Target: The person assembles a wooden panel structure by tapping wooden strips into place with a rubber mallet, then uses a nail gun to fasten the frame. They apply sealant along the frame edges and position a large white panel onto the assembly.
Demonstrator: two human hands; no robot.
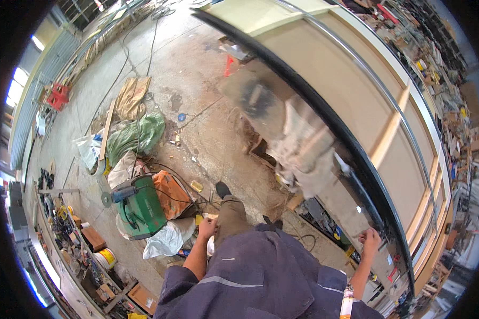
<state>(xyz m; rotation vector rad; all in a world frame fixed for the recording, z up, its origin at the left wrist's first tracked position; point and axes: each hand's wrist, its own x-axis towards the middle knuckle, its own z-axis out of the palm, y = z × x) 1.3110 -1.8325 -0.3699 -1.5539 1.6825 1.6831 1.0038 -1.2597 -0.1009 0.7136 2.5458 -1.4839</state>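
My left hand [207,227] is low in front of my body beside my trouser leg [232,215], fingers curled in. Something small and pale shows at its fingertips; I cannot make out what it is. On the right, my right hand [370,240] is raised close to the black curved edge [324,109] of a large cream panel [346,80]. Its fingers are bent together, and whatever they may hold is too small to tell. A blurred heap of pale cloth [303,154] lies on a surface beyond that hand. A white and orange tube [346,304] is by my right forearm.
A green metal box [141,207] stands left of my feet, with an angle grinder [120,195] on top. Around it lie an orange sack [170,195], green sheeting [138,138] and cables. Crowded shelving [93,239] lines the left; a red stool [57,97] stands farther back.
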